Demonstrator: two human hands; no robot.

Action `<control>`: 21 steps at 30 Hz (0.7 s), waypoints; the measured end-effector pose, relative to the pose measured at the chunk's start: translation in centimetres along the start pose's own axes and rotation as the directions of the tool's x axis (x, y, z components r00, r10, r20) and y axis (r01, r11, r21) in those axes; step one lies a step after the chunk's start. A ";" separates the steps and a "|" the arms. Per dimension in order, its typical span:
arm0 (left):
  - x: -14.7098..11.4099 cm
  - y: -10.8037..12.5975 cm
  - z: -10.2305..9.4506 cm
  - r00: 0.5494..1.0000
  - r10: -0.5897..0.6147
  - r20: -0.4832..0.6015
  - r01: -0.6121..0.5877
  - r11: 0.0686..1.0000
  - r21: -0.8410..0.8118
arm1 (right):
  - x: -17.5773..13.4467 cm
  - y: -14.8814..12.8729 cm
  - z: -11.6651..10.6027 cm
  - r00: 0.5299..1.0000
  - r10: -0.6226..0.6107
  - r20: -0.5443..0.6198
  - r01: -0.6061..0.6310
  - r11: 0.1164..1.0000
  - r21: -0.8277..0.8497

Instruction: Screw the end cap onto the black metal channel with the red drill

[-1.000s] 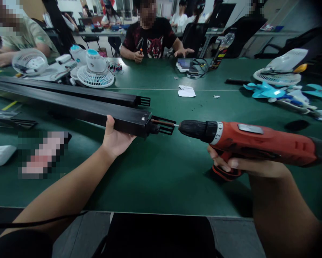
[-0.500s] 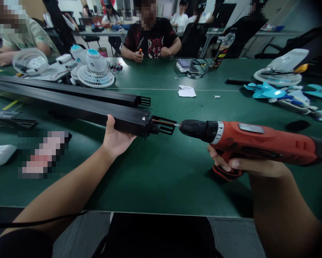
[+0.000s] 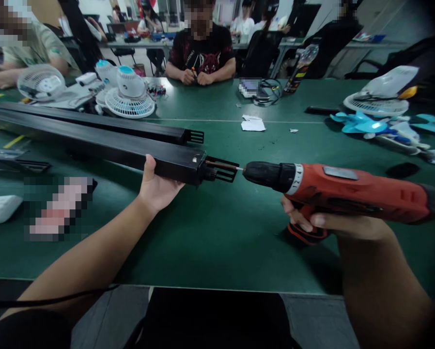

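Observation:
My left hand [image 3: 159,186] is wrapped round the near end of a long black rectangular bar [image 3: 130,148], thumb on its side and fingers underneath. A slotted black bracket [image 3: 226,170] and a small cable fitting stick out of that end. My right hand [image 3: 308,218] grips a red cordless drill [image 3: 359,189] by its handle. The drill's black chuck [image 3: 264,174] points left, and its thin bit reaches over the bracket toward the bar's end face. Whether the tip touches a screw is hidden. A second black bar [image 3: 148,131] lies just behind the first.
On the green table [image 3: 232,242], a pixelated phone-like thing [image 3: 63,208] lies at left. Fan parts [image 3: 130,102] stand at back left, blue fan blades [image 3: 366,123] at right. A white paper [image 3: 253,125] and a bottle [image 3: 300,70] are farther back. A person [image 3: 203,53] sits opposite.
My hands, the bar and the drill stay almost exactly where they were. Across the table, the seated person's hands have come closer together around a small orange-tipped thing.

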State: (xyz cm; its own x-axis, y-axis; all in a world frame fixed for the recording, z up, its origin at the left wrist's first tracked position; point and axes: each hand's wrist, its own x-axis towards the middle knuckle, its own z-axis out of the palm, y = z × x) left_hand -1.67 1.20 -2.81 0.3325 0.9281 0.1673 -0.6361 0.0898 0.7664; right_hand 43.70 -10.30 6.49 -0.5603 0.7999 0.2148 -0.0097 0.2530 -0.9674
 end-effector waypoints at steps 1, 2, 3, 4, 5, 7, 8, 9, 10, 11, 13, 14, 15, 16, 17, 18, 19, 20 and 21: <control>0.0 0.0 0.0 1.000 0.002 -0.002 -0.002 1.000 0.009 | 0.0 0.0 0.0 1.000 -0.008 0.000 0.008 1.000 -0.001; 0.0 0.0 0.1 1.000 0.003 -0.003 -0.003 1.000 0.020 | 0.0 0.0 0.0 1.000 -0.012 0.004 0.012 1.000 -0.003; 0.0 0.1 0.1 1.000 0.004 -0.001 -0.004 1.000 0.030 | 0.0 0.0 0.0 1.000 -0.011 0.013 0.011 1.000 -0.007; 0.0 0.1 0.1 1.000 0.004 0.003 -0.005 0.999 0.038 | 0.0 0.1 -0.1 1.000 -0.009 0.018 0.009 1.000 -0.011; 0.0 0.1 0.1 1.000 0.005 0.007 -0.006 0.999 0.044 | 0.0 0.1 -0.1 1.000 -0.005 0.024 0.005 1.000 -0.010; 0.1 0.1 0.0 1.000 0.007 0.012 -0.007 0.999 0.047 | -0.1 0.2 -0.1 1.000 0.010 0.027 -0.010 1.000 0.000; 0.1 0.0 0.0 1.000 0.007 0.009 -0.007 0.999 0.046 | -0.1 0.2 -0.1 1.000 0.014 0.026 -0.015 1.000 0.006; 0.1 0.0 -0.1 1.000 0.007 0.004 -0.007 0.999 0.042 | -0.2 0.2 -0.1 1.000 0.015 0.024 -0.015 1.000 0.009; 0.1 0.0 -0.1 1.000 0.006 -0.002 -0.006 0.999 0.037 | -0.2 0.3 -0.1 1.000 0.013 0.022 -0.014 1.000 0.007; 0.1 0.0 -0.1 1.000 0.005 -0.007 -0.004 0.999 0.031 | -0.2 0.2 -0.1 1.000 0.012 0.021 -0.012 1.000 0.000; 0.0 0.0 0.0 1.000 -0.001 -0.004 0.001 1.000 0.021 | -0.2 0.2 -0.2 1.000 0.004 0.019 -0.003 1.000 -0.013; 0.0 0.1 0.0 1.000 -0.003 0.001 0.003 1.000 0.017 | -0.2 0.2 -0.2 1.000 0.000 0.020 0.000 1.000 -0.017; 0.0 0.1 0.1 1.000 -0.005 0.007 0.005 1.000 0.016 | -0.2 0.1 -0.2 1.000 -0.001 0.021 0.001 1.000 -0.017; 0.0 0.1 0.1 1.000 -0.006 0.008 0.005 1.000 0.016 | -0.2 0.1 -0.3 1.000 0.000 0.021 0.000 1.000 -0.017; 0.0 0.2 0.2 1.000 -0.005 0.006 0.005 1.000 0.017 | -0.2 0.1 -0.3 1.000 0.003 0.024 -0.002 1.000 -0.019; 0.0 0.2 0.2 1.000 -0.004 0.002 0.004 1.000 0.018 | -0.2 0.1 -0.3 1.000 0.006 0.026 -0.005 1.000 -0.021; 0.0 0.2 0.3 1.000 -0.003 -0.003 0.003 1.000 0.020 | -0.2 0.0 -0.3 1.000 0.012 0.029 -0.011 1.000 -0.023; 0.0 0.2 0.3 1.000 -0.001 -0.007 0.001 1.000 0.021 | -0.2 0.0 -0.3 0.999 0.017 0.030 -0.016 1.000 -0.021; 0.0 0.1 0.3 1.000 0.001 -0.010 0.000 1.000 0.023 | -0.2 0.0 -0.2 0.999 0.020 0.032 -0.019 1.000 -0.015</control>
State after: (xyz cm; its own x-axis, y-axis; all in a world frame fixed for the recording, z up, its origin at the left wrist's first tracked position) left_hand -1.55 1.10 -2.53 0.3251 0.9318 0.1615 -0.6201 0.0811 0.7803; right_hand 44.02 -10.31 6.44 -0.5862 0.7872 0.1914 0.0138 0.2459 -0.9692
